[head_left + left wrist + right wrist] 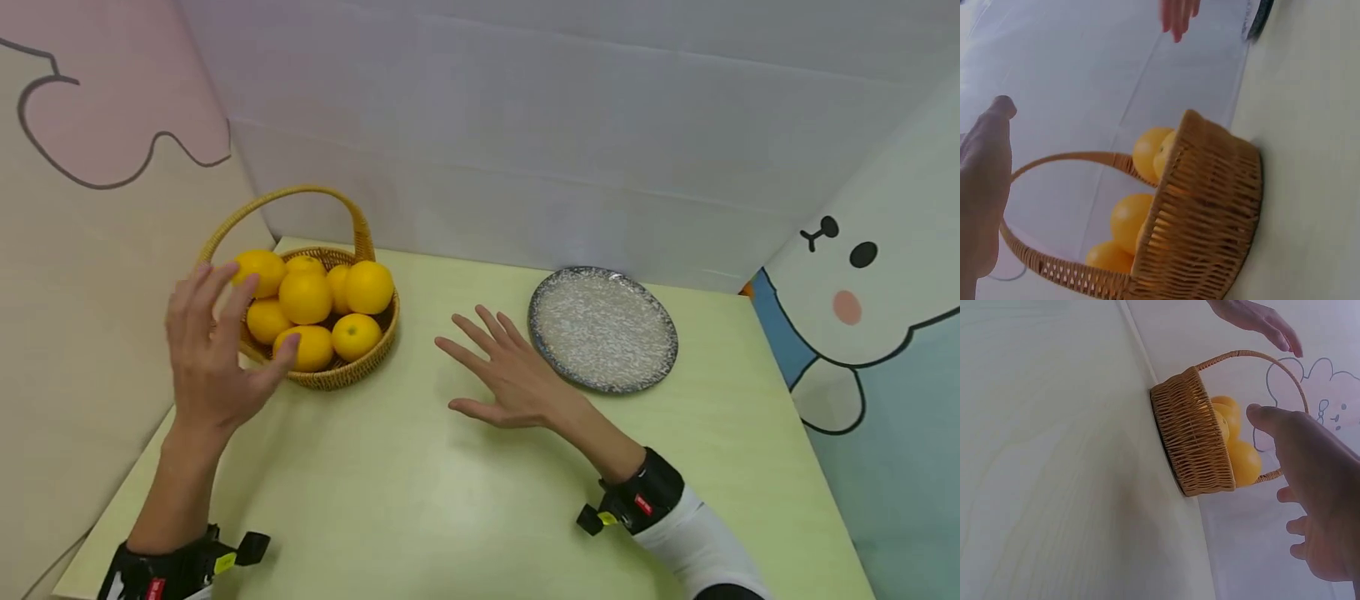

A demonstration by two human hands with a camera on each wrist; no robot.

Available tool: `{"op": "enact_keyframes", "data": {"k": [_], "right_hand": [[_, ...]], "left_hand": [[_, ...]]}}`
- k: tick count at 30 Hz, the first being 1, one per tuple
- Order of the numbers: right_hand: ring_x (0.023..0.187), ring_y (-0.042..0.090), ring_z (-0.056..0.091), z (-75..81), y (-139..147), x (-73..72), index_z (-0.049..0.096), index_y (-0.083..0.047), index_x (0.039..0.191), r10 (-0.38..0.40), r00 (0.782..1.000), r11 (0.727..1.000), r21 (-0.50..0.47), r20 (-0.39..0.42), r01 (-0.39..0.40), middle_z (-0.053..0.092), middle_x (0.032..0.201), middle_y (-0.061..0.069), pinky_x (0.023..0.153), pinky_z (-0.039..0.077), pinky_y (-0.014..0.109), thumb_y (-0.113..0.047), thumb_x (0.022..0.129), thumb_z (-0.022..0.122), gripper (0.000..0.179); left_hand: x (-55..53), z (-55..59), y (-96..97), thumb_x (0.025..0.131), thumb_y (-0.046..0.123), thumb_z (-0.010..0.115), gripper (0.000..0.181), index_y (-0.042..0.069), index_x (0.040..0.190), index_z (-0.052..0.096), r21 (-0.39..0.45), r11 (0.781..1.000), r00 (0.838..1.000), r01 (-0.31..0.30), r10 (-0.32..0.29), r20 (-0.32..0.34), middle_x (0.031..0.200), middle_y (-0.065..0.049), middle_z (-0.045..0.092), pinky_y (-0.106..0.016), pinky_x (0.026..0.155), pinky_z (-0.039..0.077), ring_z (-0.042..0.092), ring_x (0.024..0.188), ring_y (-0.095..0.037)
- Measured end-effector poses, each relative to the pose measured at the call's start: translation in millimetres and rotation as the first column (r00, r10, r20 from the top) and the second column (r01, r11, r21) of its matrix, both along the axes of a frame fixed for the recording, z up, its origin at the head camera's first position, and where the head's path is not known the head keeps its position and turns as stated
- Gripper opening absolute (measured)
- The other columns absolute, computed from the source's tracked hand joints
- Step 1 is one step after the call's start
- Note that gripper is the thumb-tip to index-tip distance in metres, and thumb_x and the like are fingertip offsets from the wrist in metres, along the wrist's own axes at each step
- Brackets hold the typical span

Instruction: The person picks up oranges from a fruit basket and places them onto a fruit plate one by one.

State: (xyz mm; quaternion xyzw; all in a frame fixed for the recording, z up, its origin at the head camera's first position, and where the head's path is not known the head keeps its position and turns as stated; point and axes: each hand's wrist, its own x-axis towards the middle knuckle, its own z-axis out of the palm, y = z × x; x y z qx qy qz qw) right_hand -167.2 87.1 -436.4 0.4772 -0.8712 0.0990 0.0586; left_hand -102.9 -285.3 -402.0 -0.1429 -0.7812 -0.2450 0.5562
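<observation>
A wicker basket (341,377) with a tall arched handle (300,191) stands at the back left of the table, holding several oranges (305,297). My left hand (213,346) is raised at the basket's near left side, thumb spread from the fingers, with nothing in its grasp. In the left wrist view, the left hand (984,187) appears apart from the basket (1204,206). My right hand (506,379) hovers over the table between basket and plate, fingers spread and holding nothing. The speckled round plate (603,329) with a dark rim lies at the back right.
The pale yellow-green table (450,500) meets a white wall covering (525,150) at the back. Cartoon-printed panels (862,333) stand to the left and right. Black camera straps (652,492) circle both wrists.
</observation>
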Motion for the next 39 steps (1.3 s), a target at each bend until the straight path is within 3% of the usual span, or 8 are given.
{"op": "enact_keyframes", "data": {"k": [4,7,11,14,20,25,30,39], "right_hand": [[0.177,0.046,0.018,2.8,-11,-6.6,0.035,-0.028,0.177,0.01,1.0,1.0,-0.022,0.024,-0.01,0.029,0.187,0.013,0.14,0.022,0.069,-0.061,0.107,0.064,0.083],[0.177,0.045,0.016,4.2,-20,-12.8,0.036,-0.026,0.177,0.024,0.998,0.998,-0.066,0.059,-0.02,0.029,0.186,0.013,0.142,0.019,0.068,-0.059,0.107,0.065,0.082],[0.178,0.044,0.015,7.3,-32,-19.9,0.037,-0.024,0.176,0.045,0.994,0.991,-0.13,0.104,-0.032,0.031,0.186,0.013,0.143,0.016,0.066,-0.055,0.108,0.065,0.08],[0.178,0.044,0.016,10.6,-39,-23.0,0.037,-0.024,0.176,0.057,0.99,0.987,-0.154,0.126,-0.038,0.031,0.185,0.012,0.143,0.015,0.065,-0.054,0.108,0.065,0.08],[0.178,0.043,0.015,12.7,-49,-27.4,0.036,-0.024,0.177,0.065,0.986,0.989,-0.142,0.152,-0.043,0.031,0.186,0.012,0.144,0.014,0.064,-0.054,0.109,0.064,0.079],[0.178,0.044,0.015,13.6,-55,-34.8,0.036,-0.023,0.177,0.056,0.987,0.991,-0.127,0.152,-0.036,0.03,0.186,0.013,0.143,0.015,0.065,-0.055,0.109,0.063,0.079],[0.177,0.044,0.017,19.0,-62,-43.8,0.038,-0.019,0.176,0.062,0.988,0.989,-0.139,0.139,-0.043,0.032,0.185,0.014,0.143,0.016,0.063,-0.052,0.109,0.066,0.079],[0.177,0.045,0.017,36.8,-90,-59.2,0.037,-0.023,0.176,0.07,0.991,0.99,-0.133,0.115,-0.054,0.031,0.186,0.013,0.144,0.016,0.06,-0.054,0.109,0.066,0.08]], "left_hand": [[-6.4,13.8,-17.6,0.096,0.051,0.068,0.069,-0.003,0.14,0.067,0.265,0.961,0.997,-0.073,0.073,0.013,0.15,-0.017,0.064,-0.052,0.136,0.031,0.051,0.151,-0.037],[-11.8,11.3,-36.7,0.096,0.045,0.065,0.066,0.007,0.15,0.065,0.399,0.912,0.985,-0.097,0.029,0.172,0.159,-0.008,0.058,-0.037,0.132,0.032,0.049,0.152,-0.026],[-21.3,0.3,-53.6,0.105,0.037,0.06,0.06,0.027,0.164,0.055,0.539,0.836,0.914,-0.101,-0.137,0.383,0.157,0.006,0.059,-0.025,0.124,0.041,0.058,0.147,-0.018],[-30.7,-4.1,-55.3,0.11,0.036,0.057,0.053,0.033,0.163,0.055,0.619,0.779,0.882,-0.102,-0.217,0.418,0.144,0.013,0.067,-0.021,0.112,0.051,0.067,0.136,-0.014],[-44.0,-6.2,-47.0,0.114,0.036,0.056,0.025,0.027,0.12,0.078,0.699,0.711,0.926,-0.076,-0.209,0.314,0.095,0.014,0.079,-0.016,0.073,0.058,0.075,0.09,-0.006],[-48.7,-6.5,-42.9,0.113,0.035,0.06,0.04,0.028,0.074,0.06,0.711,0.701,0.952,-0.052,-0.179,0.247,0.06,0.015,0.055,-0.014,0.048,0.038,0.051,0.05,-0.002],[-50.9,-8.5,-42.4,0.111,0.04,0.064,0.058,0.026,0.061,0.039,0.704,0.701,0.955,-0.113,-0.118,0.271,0.053,0.016,0.033,-0.024,0.049,0.012,0.024,0.048,-0.004],[-54.2,-12.6,-45.3,0.104,0.048,0.062,0.06,0.025,0.056,0.035,0.684,0.692,0.946,-0.229,-0.006,0.323,0.053,0.016,0.025,-0.025,0.053,0.009,0.018,0.05,-0.004]]}}
